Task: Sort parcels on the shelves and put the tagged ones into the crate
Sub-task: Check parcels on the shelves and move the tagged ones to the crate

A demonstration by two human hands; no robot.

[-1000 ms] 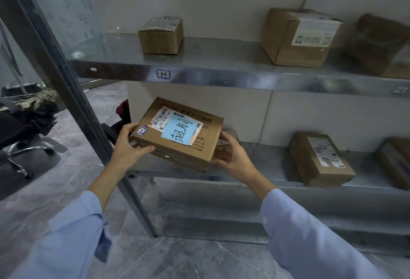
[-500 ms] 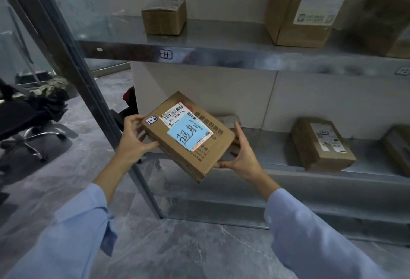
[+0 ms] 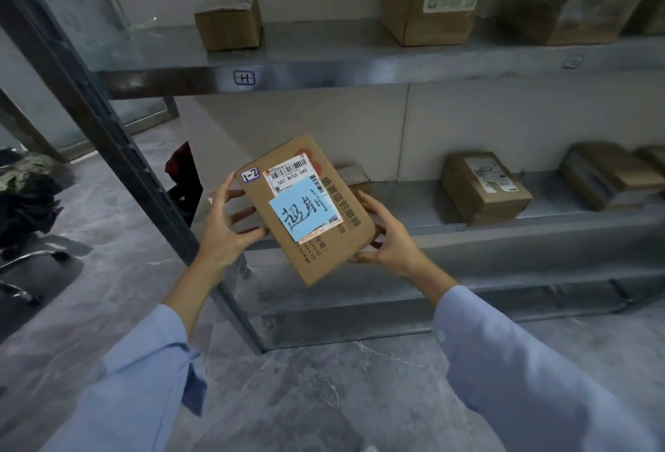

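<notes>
As both hands grip it by its edges, left hand (image 3: pixel 224 232) and right hand (image 3: pixel 393 240), a blue-tagged parcel (image 3: pixel 305 207) hangs tilted before the lower shelf (image 3: pixel 414 200); a steel upright (image 3: pixel 108 135) stands left, other boxes far right.

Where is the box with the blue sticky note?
In the head view, the box with the blue note is held in mid-air between the left hand and right hand, in front of the lower shelf.
</notes>
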